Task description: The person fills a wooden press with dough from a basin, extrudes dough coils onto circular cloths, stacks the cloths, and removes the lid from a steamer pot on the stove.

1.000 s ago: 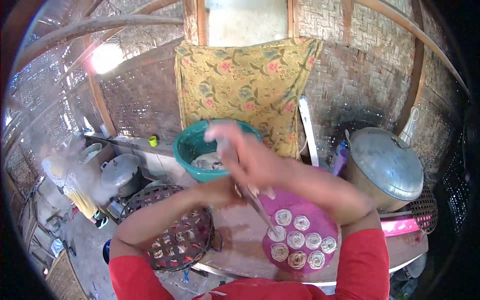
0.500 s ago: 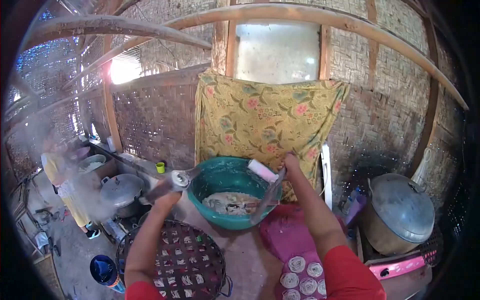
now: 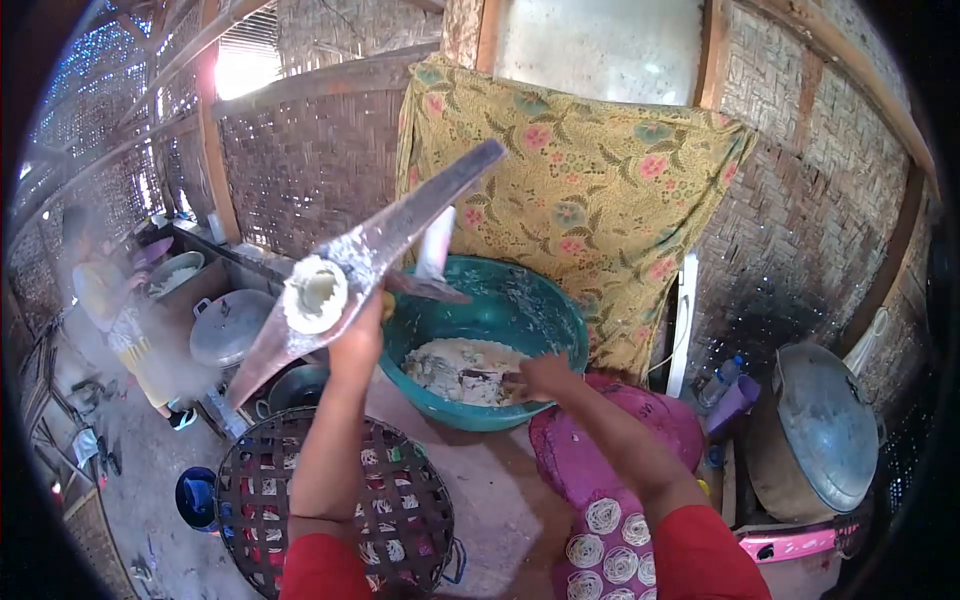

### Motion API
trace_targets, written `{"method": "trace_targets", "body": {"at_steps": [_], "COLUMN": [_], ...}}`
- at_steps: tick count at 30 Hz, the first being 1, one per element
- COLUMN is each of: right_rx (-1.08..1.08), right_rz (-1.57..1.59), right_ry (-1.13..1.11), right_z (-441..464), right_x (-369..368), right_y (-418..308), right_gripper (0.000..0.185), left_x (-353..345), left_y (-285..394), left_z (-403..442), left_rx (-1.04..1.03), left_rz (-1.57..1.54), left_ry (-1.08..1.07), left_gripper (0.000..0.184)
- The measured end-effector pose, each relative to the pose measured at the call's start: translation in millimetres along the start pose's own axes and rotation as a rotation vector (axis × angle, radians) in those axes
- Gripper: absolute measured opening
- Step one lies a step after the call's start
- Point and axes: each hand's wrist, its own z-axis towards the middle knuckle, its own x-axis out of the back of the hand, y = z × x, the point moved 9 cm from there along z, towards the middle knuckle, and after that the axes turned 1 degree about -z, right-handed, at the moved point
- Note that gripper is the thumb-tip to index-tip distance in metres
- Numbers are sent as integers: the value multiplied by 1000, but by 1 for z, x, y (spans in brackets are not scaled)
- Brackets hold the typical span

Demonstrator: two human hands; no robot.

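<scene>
A yellow floral cloth (image 3: 570, 170) hangs beyond both hands; nearer, the green basin (image 3: 480, 415) lies below and to the right of the left hand (image 3: 358, 345), with the right hand (image 3: 548, 378) at its right rim; the round woven tray (image 3: 228, 500) sits under the left forearm, and a pink sheet (image 3: 640, 425) lies beneath the right one.

The left hand is closed around a long wooden press (image 3: 405, 222), raised and tilted, its cup (image 3: 316, 295) open and rimmed with pale paste; a crossbar bearing a pale cylinder (image 3: 436, 243) juts out beside that hand, seemingly in the same grip; with so much carried one-handed, a slack wrist could let either piece slip, or tip paste out.

The right hand has its fingers drawn in on a dark tool (image 3: 485, 376) in the pale dough (image 3: 440, 368); hasty lifting could scatter lumps; smallest, the noodle coils (image 3: 603, 515) lie near the right forearm, where a dropped piece or sagging sleeve could crush them.
</scene>
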Motion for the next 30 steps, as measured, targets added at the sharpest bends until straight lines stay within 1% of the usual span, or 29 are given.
{"method": "trace_targets", "body": {"at_steps": [1,2,3,4,5,6,7,8,9,10,11,12,14,15,16,17,18,19,20,21,23,24,26,28,29,30], "right_rx": [19,39,41,83,124,123,158,194,194,190,186,187,175,183,191,198,204,241,277,280,381,387,477,491,503,500], "right_rz": [97,195,194,145,102,111,104,95,105,115,125,132,17,26,10,-3,12,-51,-116,-105,-189,-186,-118,-106,-102,-104], "right_ry": [19,38,39,67,91,81,59,39,32,-33,-93,-89,2,-6,45,93,79,133,188,173,101,87,167,108,61,67], "right_z": [-1,3,5,1,-1,6,14,20,18,12,12,21,40,40,36,38,48,57,63,68,71,74,78,86,89,87], "right_x": [-8,-14,-9,7,18,21,23,26,37,49,51,43,26,30,50,61,55,53,51,46,29,17,-6,-31,-36,-34], "right_y": [3,5,4,-6,-16,-20,-28,-34,-37,-41,-43,-42,-39,-40,-41,-41,-41,-43,-47,-49,-62,-65,-79,-85,-88,-90], "right_gripper": [30,29,29,26,24,24,24,24,24,25,26,26,26,26,24,21,21,18,15,15,13,13,14,15,16,16], "left_x": [7,14,21,34,53,63,78,95,108,121,138,152,175,182,197,213,231,247,254,257,262,265,264,239,228,223], "left_y": [15,-8,-31,-18,-21,-14,-10,-13,-9,-16,-24,-30,-28,-18,-25,-31,-40,-48,-47,-51,-53,-51,-46,-31,-32,-33], "left_z": [9,13,17,28,38,43,50,55,61,63,67,71,73,71,72,70,68,71,72,71,70,68,71,69,67,70], "left_rx": [-84,15,113,48,85,153,138,80,57,139,111,82,59,47,169,209,247,222,38,59,78,61,-61,-125,-67,-113], "left_rz": [124,-64,-254,-288,-653,-603,-629,-614,-545,-457,-382,-307,-188,-92,85,214,344,342,282,235,181,177,135,-157,-265,-356], "left_ry": [42,43,63,141,272,274,352,443,484,470,441,413,477,485,411,450,486,451,459,436,428,482,465,548,630,596], "left_gripper": [17,21,25,27,29,24,22,23,23,25,27,28,28,33,36,37,38,36,37,37,37,36,35,23,24,29]}}
